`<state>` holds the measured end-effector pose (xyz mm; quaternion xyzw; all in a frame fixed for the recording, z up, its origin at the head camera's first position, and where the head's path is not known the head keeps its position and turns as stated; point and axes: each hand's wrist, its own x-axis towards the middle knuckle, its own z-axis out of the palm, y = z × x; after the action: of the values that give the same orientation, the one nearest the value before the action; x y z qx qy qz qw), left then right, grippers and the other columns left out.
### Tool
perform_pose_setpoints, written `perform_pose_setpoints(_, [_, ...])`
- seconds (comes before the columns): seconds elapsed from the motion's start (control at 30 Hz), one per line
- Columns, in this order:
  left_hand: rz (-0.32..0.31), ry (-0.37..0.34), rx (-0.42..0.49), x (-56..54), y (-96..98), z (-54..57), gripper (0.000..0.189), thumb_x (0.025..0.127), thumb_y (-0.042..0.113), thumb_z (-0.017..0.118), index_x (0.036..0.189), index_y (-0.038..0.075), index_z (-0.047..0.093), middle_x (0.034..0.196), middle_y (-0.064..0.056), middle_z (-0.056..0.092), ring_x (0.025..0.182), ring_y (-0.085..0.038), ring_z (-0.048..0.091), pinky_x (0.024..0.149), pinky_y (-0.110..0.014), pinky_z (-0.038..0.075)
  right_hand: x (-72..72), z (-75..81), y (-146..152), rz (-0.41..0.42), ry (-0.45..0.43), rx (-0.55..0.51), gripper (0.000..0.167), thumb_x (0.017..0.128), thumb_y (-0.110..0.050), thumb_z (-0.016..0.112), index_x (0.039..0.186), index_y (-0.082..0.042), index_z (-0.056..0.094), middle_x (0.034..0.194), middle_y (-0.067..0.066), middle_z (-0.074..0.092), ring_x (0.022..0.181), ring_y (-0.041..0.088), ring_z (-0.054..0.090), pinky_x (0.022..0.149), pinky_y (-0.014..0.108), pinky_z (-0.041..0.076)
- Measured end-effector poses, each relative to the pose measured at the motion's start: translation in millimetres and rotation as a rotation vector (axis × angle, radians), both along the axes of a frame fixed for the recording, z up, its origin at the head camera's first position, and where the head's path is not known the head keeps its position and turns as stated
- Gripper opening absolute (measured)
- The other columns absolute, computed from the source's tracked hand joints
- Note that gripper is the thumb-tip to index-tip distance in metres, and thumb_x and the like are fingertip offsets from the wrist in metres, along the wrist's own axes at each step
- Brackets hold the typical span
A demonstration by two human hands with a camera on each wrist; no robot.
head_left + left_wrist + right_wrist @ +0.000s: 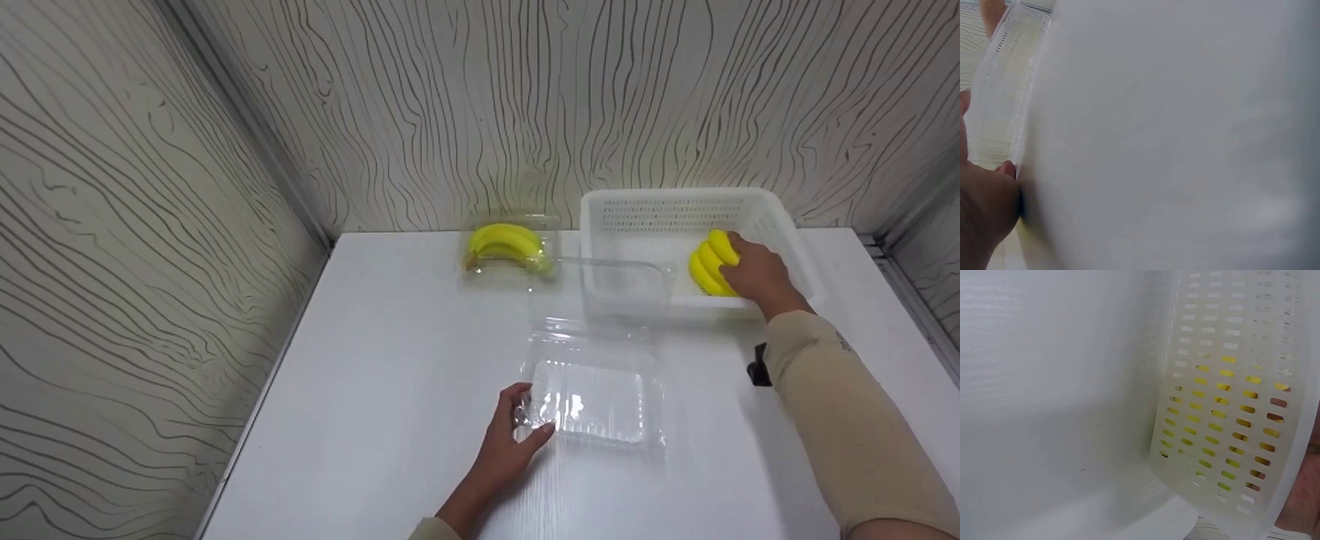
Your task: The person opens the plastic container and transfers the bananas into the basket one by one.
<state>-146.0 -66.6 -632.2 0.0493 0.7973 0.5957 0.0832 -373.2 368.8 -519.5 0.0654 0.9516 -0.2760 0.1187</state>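
On the white table, my left hand [508, 442] pinches the near left edge of a clear plastic clamshell box [600, 397], whose lid stands raised toward the basket. The left wrist view shows this box [1002, 95] beside the thumb side of my hand [985, 208]. Over at the right, my right hand [759, 276] reaches into a white basket [682, 194] and grips a bunch of yellow bananas [708, 266]. In the right wrist view the basket's slotted wall [1213, 410] hides most of the bananas; part of my hand [1302, 495] shows past the rim.
Left of the basket, another clear box [551, 225] with bananas [506, 238] inside lies by the back wall [465, 112]. A side wall [150, 262] borders the table [375, 360] on the left. A black piece [759, 367] shows by the right sleeve.
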Motion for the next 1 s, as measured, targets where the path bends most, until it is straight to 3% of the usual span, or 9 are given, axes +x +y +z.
perform_pose_setpoints(0.33, [0.029,-0.031,-0.017,-1.2,3.2,0.3,0.073,0.098,0.048,0.073,0.158,0.027,0.038,0.157,-0.001,0.055,0.145,-0.024,0.057,0.123,-0.056,0.043,1.3,4.6,0,0.006,0.012,-0.018,0.080,0.109,-0.022,0.048,0.170,-0.004,-0.002,0.171,0.039,0.013,0.157,0.061,0.019,0.129,0.074,0.014])
perform_pose_setpoints(0.67, [0.013,-0.036,-0.045,1.4,3.6,1.1,0.073,0.098,0.052,0.070,0.158,0.027,0.036,0.157,-0.002,0.054,0.147,-0.026,0.055,0.122,-0.057,0.044,10.0,5.8,3,-0.005,0.029,-0.003,0.087,0.106,-0.020,0.049,0.167,0.004,-0.008,0.171,0.040,0.010,0.156,0.062,0.019,0.130,0.073,0.016])
perform_pose_setpoints(0.87, [0.015,-0.008,-0.038,1.3,1.6,2.4,0.072,0.099,0.049,0.072,0.157,0.025,0.038,0.157,-0.004,0.054,0.146,-0.027,0.055,0.119,-0.053,0.046,19.9,20.3,-9,0.010,0.131,0.011,0.085,0.108,-0.025,0.053,0.169,0.001,0.000,0.170,0.039,0.019,0.156,0.060,0.024,0.127,0.074,0.021])
perform_pose_setpoints(1.0, [0.019,0.002,-0.034,1.1,1.3,1.6,0.072,0.099,0.048,0.072,0.157,0.024,0.038,0.156,-0.006,0.054,0.146,-0.028,0.056,0.118,-0.053,0.047,41.2,31.3,-26,0.043,0.253,-0.018,0.080,0.110,-0.027,0.054,0.171,-0.002,0.010,0.168,0.038,0.027,0.155,0.060,0.027,0.126,0.076,0.023])
